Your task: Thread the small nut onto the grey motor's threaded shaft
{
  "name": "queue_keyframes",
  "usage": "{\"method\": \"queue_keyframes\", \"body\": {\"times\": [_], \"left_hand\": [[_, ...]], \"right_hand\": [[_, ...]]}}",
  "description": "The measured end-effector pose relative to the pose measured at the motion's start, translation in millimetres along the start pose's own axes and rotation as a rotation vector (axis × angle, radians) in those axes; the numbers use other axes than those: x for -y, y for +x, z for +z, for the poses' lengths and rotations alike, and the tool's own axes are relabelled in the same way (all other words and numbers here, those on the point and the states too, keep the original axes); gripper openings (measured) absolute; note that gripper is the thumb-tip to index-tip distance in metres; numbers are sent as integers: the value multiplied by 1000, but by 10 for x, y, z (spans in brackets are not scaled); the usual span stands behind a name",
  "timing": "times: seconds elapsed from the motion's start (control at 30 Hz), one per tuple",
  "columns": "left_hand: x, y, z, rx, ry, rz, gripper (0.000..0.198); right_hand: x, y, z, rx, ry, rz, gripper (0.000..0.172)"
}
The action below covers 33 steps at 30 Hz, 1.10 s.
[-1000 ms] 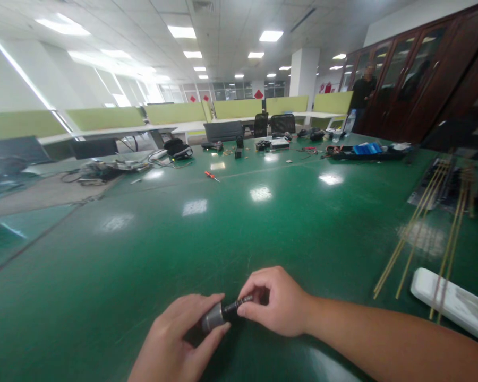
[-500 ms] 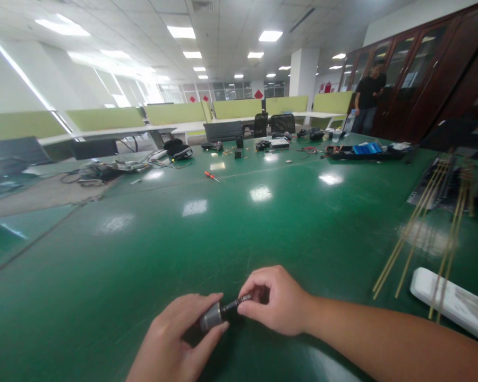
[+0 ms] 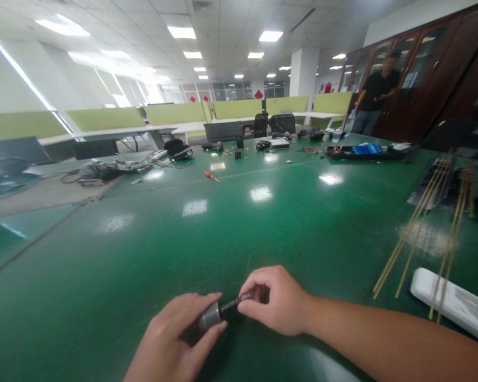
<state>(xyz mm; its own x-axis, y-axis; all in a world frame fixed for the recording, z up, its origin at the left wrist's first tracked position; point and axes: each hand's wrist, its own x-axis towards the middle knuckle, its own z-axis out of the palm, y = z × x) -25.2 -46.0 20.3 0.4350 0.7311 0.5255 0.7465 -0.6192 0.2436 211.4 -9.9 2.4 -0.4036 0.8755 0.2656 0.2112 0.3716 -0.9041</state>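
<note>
Low in the head view, my left hand [image 3: 171,339] grips a small grey metal cylinder [image 3: 209,316] just above the green table [image 3: 207,239]. A thin dark shaft [image 3: 233,304] sticks out of the cylinder toward the right. My right hand [image 3: 276,301] pinches the far end of that shaft between thumb and fingertips. Both hands sit close together near the table's front edge. The part of the cylinder inside my left palm is hidden.
Several thin brass rods [image 3: 412,239] lie on the right, over a white flat device [image 3: 454,303]. A red-handled screwdriver [image 3: 211,175], cables [image 3: 107,170] and a black tool tray [image 3: 362,152] lie farther back. A person in black [image 3: 372,101] stands by the dark wooden cabinets [image 3: 430,79].
My hands and the cylinder have barely shifted, the left slipping slightly lower. The person in black at the back has walked to the right, closer along the cabinets.
</note>
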Motion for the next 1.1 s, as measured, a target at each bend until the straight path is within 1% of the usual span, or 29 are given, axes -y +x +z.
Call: {"method": "queue_keyframes", "body": {"times": [0.33, 0.5, 0.7, 1.1], "left_hand": [[56, -48, 21, 22, 10, -7, 29], [39, -23, -1, -3, 10, -1, 27], [22, 15, -11, 2, -3, -3, 26], [36, 7, -14, 4, 3, -10, 26]], "right_hand": [[10, -1, -2, -6, 9, 12, 8], [23, -14, -5, -5, 12, 19, 8], [5, -11, 1, -3, 21, 15, 8], [0, -13, 0, -12, 37, 30, 8]]}}
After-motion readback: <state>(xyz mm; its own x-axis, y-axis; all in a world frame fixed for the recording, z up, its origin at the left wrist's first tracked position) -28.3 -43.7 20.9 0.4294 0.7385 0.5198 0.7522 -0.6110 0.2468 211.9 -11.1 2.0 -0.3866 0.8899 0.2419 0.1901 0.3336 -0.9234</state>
